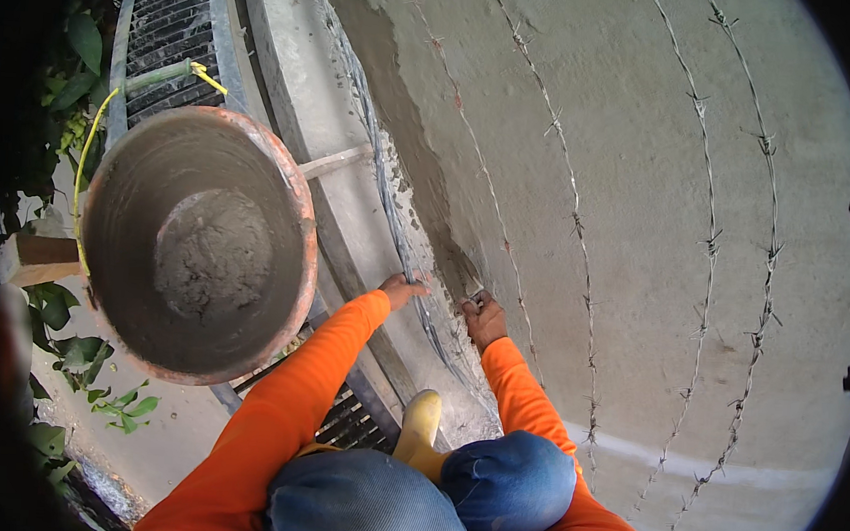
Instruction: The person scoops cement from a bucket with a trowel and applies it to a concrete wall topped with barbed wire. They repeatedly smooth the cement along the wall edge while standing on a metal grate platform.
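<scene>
My left hand [403, 291] is closed around a bundle of grey wires [387, 197] that runs along the concrete ledge. Just to its right, my right hand [484, 321] grips a small trowel [473, 280], its blade mostly hidden and pointing toward the foot of the wall. Wet, darker mortar [419, 168] forms a ragged band along the base of the grey wall [661, 231]. To the left stands a large round bucket [301, 224] with an orange, mortar-smeared rim. Grey mortar [213, 257] lies in its bottom.
Several strands of barbed wire [576, 216] stretch in front of the wall, close to my right arm. Under the bucket runs a slatted metal platform [172, 26]. My yellow boot [421, 423] stands beside the concrete ledge [296, 63]. Green leaves [86, 40] fringe the left side.
</scene>
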`<state>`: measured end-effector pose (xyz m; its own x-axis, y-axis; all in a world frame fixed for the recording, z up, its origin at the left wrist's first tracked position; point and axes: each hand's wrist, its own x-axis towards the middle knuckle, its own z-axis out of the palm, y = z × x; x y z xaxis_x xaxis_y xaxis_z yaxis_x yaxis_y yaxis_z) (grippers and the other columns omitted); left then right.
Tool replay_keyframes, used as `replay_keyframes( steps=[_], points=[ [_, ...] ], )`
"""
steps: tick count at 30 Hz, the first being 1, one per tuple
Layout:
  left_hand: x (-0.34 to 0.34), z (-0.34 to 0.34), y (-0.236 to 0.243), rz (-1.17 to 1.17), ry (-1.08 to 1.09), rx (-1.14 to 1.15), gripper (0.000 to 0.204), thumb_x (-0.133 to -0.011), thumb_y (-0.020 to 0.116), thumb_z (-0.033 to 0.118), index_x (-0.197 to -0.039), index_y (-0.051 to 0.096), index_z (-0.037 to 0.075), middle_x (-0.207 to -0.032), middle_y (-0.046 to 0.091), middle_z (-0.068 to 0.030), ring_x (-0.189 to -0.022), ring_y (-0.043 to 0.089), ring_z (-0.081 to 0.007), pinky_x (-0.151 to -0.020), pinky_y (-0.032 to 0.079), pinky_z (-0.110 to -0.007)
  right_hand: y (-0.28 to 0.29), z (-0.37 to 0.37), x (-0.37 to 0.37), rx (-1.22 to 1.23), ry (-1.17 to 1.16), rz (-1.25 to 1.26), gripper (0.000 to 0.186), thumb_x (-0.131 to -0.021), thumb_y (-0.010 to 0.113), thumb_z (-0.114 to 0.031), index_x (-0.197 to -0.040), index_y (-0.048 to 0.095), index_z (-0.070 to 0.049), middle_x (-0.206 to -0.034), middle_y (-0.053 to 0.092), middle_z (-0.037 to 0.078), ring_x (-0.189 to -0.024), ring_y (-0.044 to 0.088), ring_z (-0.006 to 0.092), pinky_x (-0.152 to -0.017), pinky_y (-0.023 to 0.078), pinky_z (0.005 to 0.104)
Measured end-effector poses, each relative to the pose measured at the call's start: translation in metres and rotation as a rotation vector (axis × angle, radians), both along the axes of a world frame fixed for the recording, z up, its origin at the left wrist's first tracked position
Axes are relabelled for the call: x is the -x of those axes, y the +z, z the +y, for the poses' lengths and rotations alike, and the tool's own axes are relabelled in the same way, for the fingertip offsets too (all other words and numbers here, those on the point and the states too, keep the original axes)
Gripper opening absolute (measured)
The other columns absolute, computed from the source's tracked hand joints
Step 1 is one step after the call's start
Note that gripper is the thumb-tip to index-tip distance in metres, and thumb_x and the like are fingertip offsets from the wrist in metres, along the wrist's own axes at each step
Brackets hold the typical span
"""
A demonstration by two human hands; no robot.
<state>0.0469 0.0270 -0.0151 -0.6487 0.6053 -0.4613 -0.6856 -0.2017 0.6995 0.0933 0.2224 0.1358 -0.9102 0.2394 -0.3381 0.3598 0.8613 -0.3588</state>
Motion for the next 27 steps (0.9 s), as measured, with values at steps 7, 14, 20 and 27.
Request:
replay_keyframes(
  steps=[7,14,20,27],
  points=[
    [0.006,0.002,-0.007,0.0,-0.129,0.045,0.04,-0.087,0.075,0.034,-0.124,0.066,0.023,-0.126,0.065,-0.0023,-0.123,0.055,-0.02,-0.095,0.046,-0.043,0.006,-0.022,0.011,-0.042,0.011,0.084,0.042,-0.092,0.066,-0.036,-0.103,0.063,0.004,-0.091,0.07,0.028,-0.085,0.069,0.0459,-0.078,0.055,0.0483],
    [0.0,-0.004,-0.015,0.025,-0.084,-0.027,0.038,-0.086,0.076,0.034,-0.123,0.066,0.025,-0.123,0.063,-0.0013,-0.118,0.055,-0.0201,-0.094,0.046,-0.045,0.023,-0.01,0.027,0.258,-0.18,0.006,0.039,-0.093,0.066,-0.037,-0.097,0.06,0.001,-0.069,0.064,0.013,-0.051,0.06,0.0202,-0.048,0.05,0.0363],
    [0.005,0.002,-0.011,-0.001,-0.102,0.015,0.04,-0.086,0.077,0.033,-0.123,0.065,0.024,-0.117,0.063,-0.0005,-0.118,0.056,-0.0201,-0.094,0.046,-0.044,0.028,-0.016,0.008,0.333,-0.214,-0.038,0.033,-0.096,0.064,-0.035,-0.094,0.059,-0.002,-0.065,0.06,0.008,-0.046,0.055,0.0176,-0.042,0.045,0.0341],
    [0.002,-0.001,-0.016,-0.027,-0.085,0.033,0.039,-0.086,0.077,0.034,-0.121,0.065,0.022,-0.117,0.063,-0.0009,-0.115,0.056,-0.0189,-0.092,0.046,-0.043,0.012,0.016,0.012,0.415,-0.368,-0.273,0.031,-0.097,0.063,-0.036,-0.095,0.061,-0.005,-0.068,0.059,0.007,-0.049,0.055,0.0178,-0.045,0.046,0.0341]
  ],
)
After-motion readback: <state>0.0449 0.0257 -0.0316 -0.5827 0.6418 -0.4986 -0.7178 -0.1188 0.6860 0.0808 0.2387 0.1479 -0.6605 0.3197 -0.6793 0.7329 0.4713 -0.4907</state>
